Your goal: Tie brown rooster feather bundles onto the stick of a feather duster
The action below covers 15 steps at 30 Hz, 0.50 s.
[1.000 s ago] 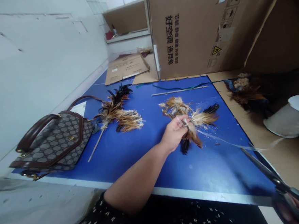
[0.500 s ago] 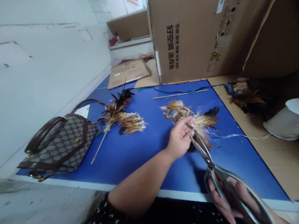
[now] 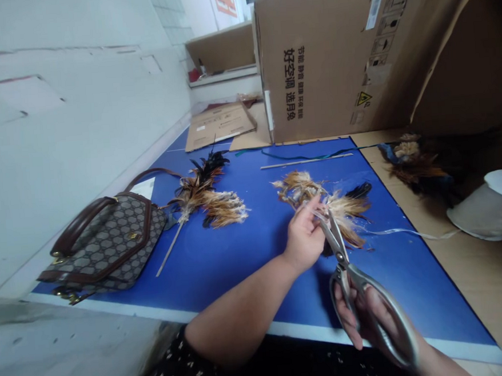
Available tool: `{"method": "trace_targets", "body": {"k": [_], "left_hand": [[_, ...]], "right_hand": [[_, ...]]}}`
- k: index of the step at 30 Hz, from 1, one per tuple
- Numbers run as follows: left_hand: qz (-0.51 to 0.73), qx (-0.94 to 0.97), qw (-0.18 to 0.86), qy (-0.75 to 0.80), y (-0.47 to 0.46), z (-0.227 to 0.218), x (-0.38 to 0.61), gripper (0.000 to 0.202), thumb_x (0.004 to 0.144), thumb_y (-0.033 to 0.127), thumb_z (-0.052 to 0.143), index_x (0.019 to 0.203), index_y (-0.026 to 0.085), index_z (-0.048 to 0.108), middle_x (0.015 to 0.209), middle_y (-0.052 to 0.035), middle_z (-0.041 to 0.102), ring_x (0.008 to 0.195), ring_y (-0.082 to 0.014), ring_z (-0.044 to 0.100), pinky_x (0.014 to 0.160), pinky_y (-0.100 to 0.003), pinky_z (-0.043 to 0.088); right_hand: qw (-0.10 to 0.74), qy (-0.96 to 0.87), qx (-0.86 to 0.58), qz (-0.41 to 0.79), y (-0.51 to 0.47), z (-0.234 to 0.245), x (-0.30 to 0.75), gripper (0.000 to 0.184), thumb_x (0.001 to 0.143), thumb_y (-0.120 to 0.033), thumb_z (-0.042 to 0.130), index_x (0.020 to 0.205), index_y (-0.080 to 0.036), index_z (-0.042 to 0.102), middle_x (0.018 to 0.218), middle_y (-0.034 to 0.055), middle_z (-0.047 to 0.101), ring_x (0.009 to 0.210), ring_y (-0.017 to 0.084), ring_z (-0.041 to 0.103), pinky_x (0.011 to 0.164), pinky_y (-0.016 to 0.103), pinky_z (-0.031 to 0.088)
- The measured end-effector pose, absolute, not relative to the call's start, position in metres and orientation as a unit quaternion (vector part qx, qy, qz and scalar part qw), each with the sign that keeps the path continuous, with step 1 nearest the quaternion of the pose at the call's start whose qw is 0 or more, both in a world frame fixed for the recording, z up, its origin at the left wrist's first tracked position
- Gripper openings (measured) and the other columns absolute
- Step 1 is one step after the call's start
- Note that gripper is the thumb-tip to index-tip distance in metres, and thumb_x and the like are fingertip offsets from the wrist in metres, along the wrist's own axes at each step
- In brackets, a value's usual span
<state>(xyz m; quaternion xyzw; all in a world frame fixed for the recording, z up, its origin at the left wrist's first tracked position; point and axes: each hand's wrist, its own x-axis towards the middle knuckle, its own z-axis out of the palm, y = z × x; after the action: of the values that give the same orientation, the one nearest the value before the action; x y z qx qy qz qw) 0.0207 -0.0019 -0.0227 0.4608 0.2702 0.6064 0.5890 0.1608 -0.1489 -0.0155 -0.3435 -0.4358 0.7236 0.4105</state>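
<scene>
My left hand (image 3: 305,238) pinches a bundle of brown, tan and black feathers (image 3: 342,210) lying on the blue table (image 3: 238,252). My right hand (image 3: 367,317) grips large metal scissors (image 3: 351,272) by their loops. The blade tips point up to the feather bundle right beside my left fingers. A thin clear tape strand (image 3: 404,233) runs from the bundle to the right towards a white roll (image 3: 488,208).
A patterned brown handbag (image 3: 104,244) sits at the table's left. A feather duster on a stick (image 3: 204,200) lies mid-table. A thin stick (image 3: 305,161) lies farther back. A big cardboard box (image 3: 336,56) stands behind, and more feathers (image 3: 421,162) lie on cardboard at the right.
My right hand brought the scissors in from the lower right corner up to the feather bundle. The left hand kept its grip on the feathers.
</scene>
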Motion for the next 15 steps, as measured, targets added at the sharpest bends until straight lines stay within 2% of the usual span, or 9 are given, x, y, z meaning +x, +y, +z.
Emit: {"method": "trace_targets", "body": {"k": [6, 11, 15], "left_hand": [[0.611, 0.369, 0.627, 0.313, -0.006, -0.018, 0.025, 0.075, 0.078, 0.019, 0.083, 0.148, 0.017, 0.055, 0.122, -0.012, 0.071, 0.113, -0.0212, 0.068, 0.107, -0.039, 0.051], [0.627, 0.335, 0.635, 0.304, -0.011, -0.008, 0.025, 0.082, 0.076, 0.021, 0.087, 0.15, 0.02, 0.053, 0.139, -0.0144, 0.066, 0.132, -0.0265, 0.06, 0.115, -0.042, 0.044], [0.623, 0.341, 0.639, 0.296, -0.011, -0.007, 0.021, 0.083, 0.076, 0.02, 0.086, 0.151, 0.02, 0.052, 0.136, -0.0137, 0.068, 0.133, -0.0262, 0.06, 0.116, -0.042, 0.043]], "right_hand": [[0.427, -0.478, -0.366, 0.674, -0.145, -0.018, 0.153, 0.046, 0.101, -0.062, 0.049, 0.112, -0.02, 0.061, 0.078, 0.0029, 0.059, 0.056, 0.016, 0.058, 0.061, 0.032, 0.045], [0.437, -0.457, -0.368, 0.682, -0.143, -0.025, 0.149, 0.046, 0.101, -0.061, 0.051, 0.113, -0.017, 0.061, 0.077, 0.0037, 0.06, 0.055, 0.016, 0.059, 0.059, 0.031, 0.045], [0.434, -0.482, -0.366, 0.667, -0.145, -0.025, 0.152, 0.043, 0.102, -0.059, 0.05, 0.112, -0.019, 0.061, 0.077, 0.0031, 0.059, 0.055, 0.016, 0.058, 0.058, 0.031, 0.044]]}}
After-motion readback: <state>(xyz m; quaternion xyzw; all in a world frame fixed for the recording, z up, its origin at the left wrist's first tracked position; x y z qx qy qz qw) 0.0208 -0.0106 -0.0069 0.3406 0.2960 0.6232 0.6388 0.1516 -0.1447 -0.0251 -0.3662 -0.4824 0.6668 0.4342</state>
